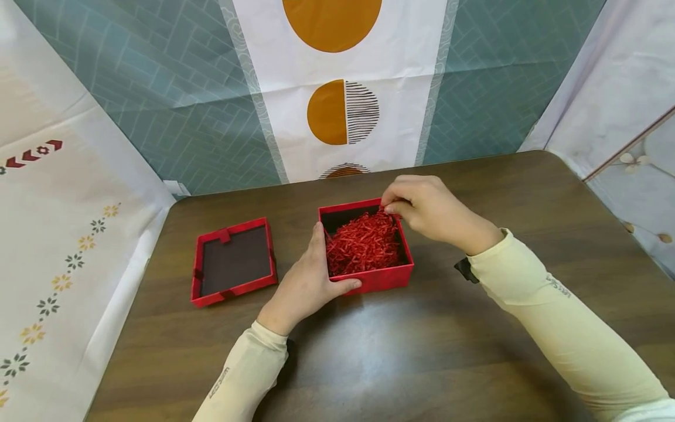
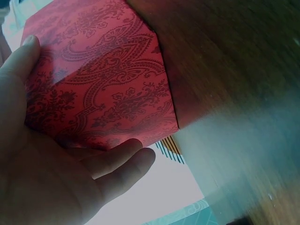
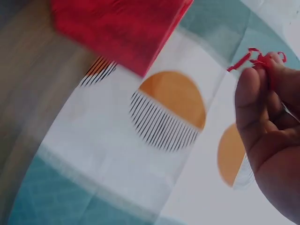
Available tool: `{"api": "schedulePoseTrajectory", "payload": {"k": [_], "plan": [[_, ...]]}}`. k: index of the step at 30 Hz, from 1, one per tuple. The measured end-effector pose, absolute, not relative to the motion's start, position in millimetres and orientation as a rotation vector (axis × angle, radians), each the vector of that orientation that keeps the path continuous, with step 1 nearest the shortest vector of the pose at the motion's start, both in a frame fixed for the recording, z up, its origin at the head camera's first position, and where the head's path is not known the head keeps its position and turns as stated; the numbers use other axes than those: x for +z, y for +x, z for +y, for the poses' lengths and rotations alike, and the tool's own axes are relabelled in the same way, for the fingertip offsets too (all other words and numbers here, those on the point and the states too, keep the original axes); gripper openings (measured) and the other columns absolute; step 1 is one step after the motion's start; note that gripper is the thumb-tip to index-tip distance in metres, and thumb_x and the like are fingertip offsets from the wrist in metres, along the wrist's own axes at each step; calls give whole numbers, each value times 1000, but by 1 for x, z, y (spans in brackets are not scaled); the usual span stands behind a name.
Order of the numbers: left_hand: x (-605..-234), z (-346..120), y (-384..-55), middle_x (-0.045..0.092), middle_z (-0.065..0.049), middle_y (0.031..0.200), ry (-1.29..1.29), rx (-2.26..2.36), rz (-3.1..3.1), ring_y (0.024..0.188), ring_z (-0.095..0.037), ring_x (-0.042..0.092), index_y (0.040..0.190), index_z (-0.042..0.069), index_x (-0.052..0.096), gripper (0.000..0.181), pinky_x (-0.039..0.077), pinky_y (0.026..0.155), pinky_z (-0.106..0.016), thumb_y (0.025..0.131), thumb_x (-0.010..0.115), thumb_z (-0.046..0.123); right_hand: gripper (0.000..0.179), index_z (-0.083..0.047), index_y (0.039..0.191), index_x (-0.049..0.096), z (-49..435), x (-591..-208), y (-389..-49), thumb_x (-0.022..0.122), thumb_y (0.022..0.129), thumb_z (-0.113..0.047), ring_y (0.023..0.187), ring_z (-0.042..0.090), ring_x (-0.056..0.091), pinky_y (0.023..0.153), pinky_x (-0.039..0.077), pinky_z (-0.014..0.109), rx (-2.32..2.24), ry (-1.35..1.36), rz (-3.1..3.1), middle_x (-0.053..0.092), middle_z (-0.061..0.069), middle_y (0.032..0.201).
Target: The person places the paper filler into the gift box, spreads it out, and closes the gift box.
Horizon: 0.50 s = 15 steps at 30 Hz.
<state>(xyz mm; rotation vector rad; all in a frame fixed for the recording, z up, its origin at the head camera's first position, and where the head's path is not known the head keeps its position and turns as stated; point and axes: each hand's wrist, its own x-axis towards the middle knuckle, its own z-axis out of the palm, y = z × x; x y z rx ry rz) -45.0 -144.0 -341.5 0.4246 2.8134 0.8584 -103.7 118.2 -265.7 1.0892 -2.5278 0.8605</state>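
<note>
In the head view, a red box (image 1: 377,281) with a dark inside stands on the table, filled with crinkled red shredded paper (image 1: 364,243). My left hand (image 1: 311,284) holds its near left corner, fingers along the left wall and thumb across the front. The left wrist view shows the box's dark floral pattern (image 2: 112,75) close to the fingers. At the far right corner my right hand (image 1: 422,205) pinches a few paper strands between thumb and fingertips. These red strands (image 3: 262,60) stick out from the fingertips in the right wrist view.
Left of the box lies a shallow red lid (image 1: 235,292), its dark inside facing up. Both stand on a brown wooden table (image 1: 379,363). Patterned cloth (image 1: 211,105) hangs behind the far edge, with pale cloth (image 1: 58,223) at the left.
</note>
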Motion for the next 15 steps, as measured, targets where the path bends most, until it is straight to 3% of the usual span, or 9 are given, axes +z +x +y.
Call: {"api": "schedulePoseTrajectory", "payload": {"k": [8, 15], "plan": [[-340, -141, -47, 12, -13, 167, 443, 844, 2821, 141, -32, 41, 161, 3, -5, 132, 48, 101, -43, 78, 79, 63, 26, 1, 116, 74, 95, -265, -108, 67, 92, 8, 82, 22, 62, 76, 54, 37, 761, 1161, -2738, 70, 9, 98], [-341, -146, -46, 6, -12, 167, 438, 819, 2820, 141, -33, 40, 161, 5, -6, 131, 48, 101, -43, 79, 78, 62, 17, -2, 104, 75, 88, -268, -108, 68, 92, 7, 85, 23, 64, 79, 54, 39, 755, 1123, -2709, 71, 8, 97]]}}
